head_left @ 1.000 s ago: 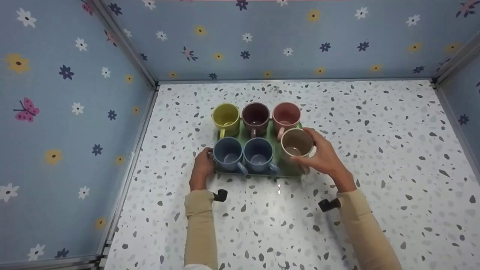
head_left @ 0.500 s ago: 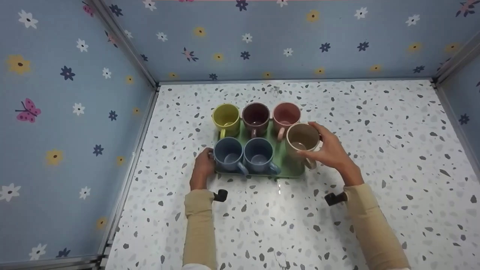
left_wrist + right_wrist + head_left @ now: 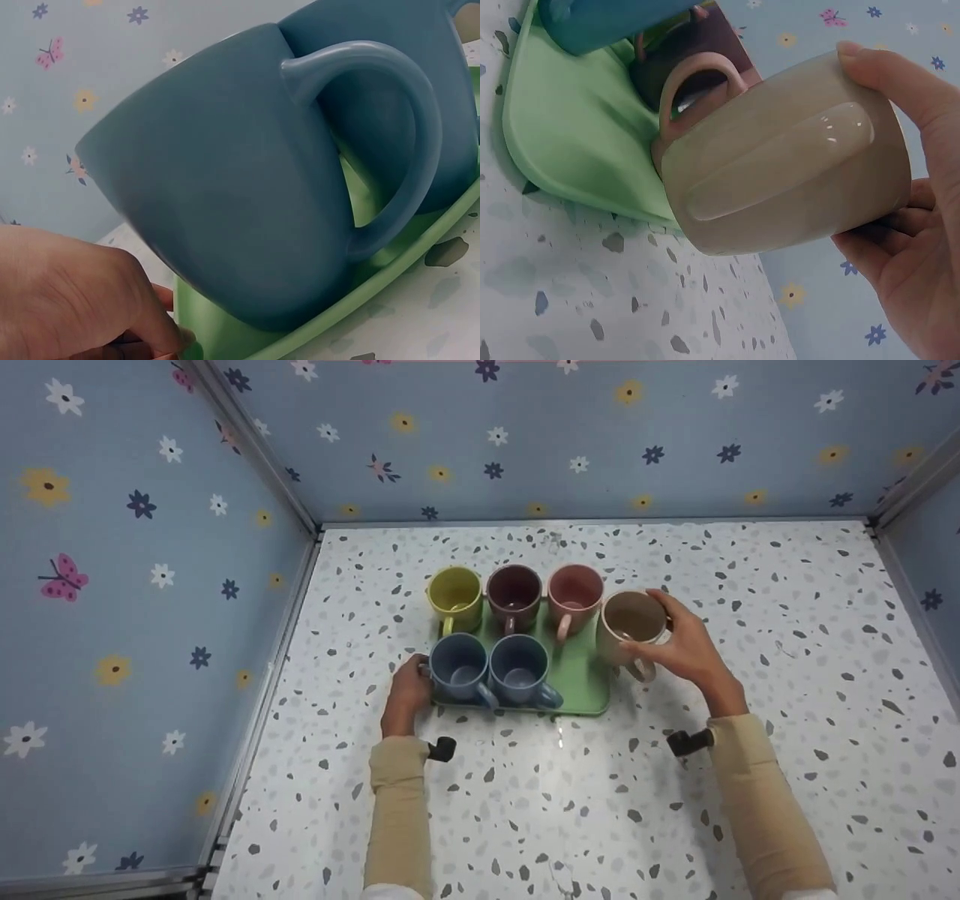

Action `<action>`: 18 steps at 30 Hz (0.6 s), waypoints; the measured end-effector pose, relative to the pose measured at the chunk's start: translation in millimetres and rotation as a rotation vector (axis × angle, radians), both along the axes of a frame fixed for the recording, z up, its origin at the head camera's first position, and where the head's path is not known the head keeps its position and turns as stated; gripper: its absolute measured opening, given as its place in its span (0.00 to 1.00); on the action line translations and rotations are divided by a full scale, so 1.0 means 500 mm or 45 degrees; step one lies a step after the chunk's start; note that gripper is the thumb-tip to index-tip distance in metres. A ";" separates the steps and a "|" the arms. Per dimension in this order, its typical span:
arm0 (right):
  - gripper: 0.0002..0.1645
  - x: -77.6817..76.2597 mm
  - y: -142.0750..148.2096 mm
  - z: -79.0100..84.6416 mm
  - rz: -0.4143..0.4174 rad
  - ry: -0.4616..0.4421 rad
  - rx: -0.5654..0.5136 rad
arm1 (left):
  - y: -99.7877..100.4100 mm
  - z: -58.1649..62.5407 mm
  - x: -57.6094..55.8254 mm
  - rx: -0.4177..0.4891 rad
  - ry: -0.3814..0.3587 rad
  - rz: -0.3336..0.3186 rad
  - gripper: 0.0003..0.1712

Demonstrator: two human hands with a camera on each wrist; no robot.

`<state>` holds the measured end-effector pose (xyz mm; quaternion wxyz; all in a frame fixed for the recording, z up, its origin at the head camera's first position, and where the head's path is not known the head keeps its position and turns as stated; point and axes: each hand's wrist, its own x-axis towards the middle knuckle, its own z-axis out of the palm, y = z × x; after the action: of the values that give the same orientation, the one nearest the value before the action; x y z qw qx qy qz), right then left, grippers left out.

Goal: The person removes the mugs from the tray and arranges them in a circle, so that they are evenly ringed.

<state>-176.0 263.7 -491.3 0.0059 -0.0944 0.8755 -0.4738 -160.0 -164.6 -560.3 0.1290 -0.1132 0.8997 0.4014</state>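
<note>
In the head view, my right hand [image 3: 691, 649] grips a beige mug [image 3: 611, 641] around its sides, thumb in front and fingers behind. The mug hangs above the right edge of a green tray [image 3: 586, 684]; the right wrist view shows its smooth side and my hand [image 3: 930, 255] around its upper part. My left hand [image 3: 409, 690] is at the tray's left edge; in the left wrist view its thumb and fingers [image 3: 161, 330] pinch the tray rim beside a blue mug [image 3: 232, 180]. A second blue mug [image 3: 519, 667] stands to the right of that one.
Along the tray's back row stand a yellow mug [image 3: 455, 596], a dark maroon mug [image 3: 514, 592] and a pink mug [image 3: 575, 589]. The speckled white table [image 3: 810, 675] spreads around the tray. Flower-patterned panels [image 3: 562, 442] border it at the back and sides.
My right hand has lifted the beige mug from the tray's front right and moved it right and back, past the tray's edge. The left hand and the other mugs stay put.
</note>
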 end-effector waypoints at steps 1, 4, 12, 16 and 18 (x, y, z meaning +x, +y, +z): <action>0.57 -0.002 0.004 0.000 -0.010 -0.002 0.005 | 0.000 0.000 0.000 0.001 -0.001 0.000 0.20; 0.57 -0.006 0.017 0.000 -0.036 -0.005 0.020 | 0.000 0.001 -0.001 0.007 -0.019 0.013 0.20; 0.57 -0.014 0.047 0.003 -0.109 -0.024 0.013 | 0.000 0.004 0.000 0.018 -0.006 0.004 0.20; 0.57 -0.017 0.063 0.001 -0.133 -0.029 0.029 | -0.001 0.004 0.001 0.034 -0.007 -0.009 0.21; 0.56 -0.018 0.072 -0.001 -0.145 -0.036 0.042 | -0.002 0.003 0.000 0.032 -0.010 -0.014 0.22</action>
<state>-185.2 299.8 -491.7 -0.0072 -0.0374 0.8870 -0.4602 -159.8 -165.4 -558.7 0.1361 -0.1082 0.8946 0.4116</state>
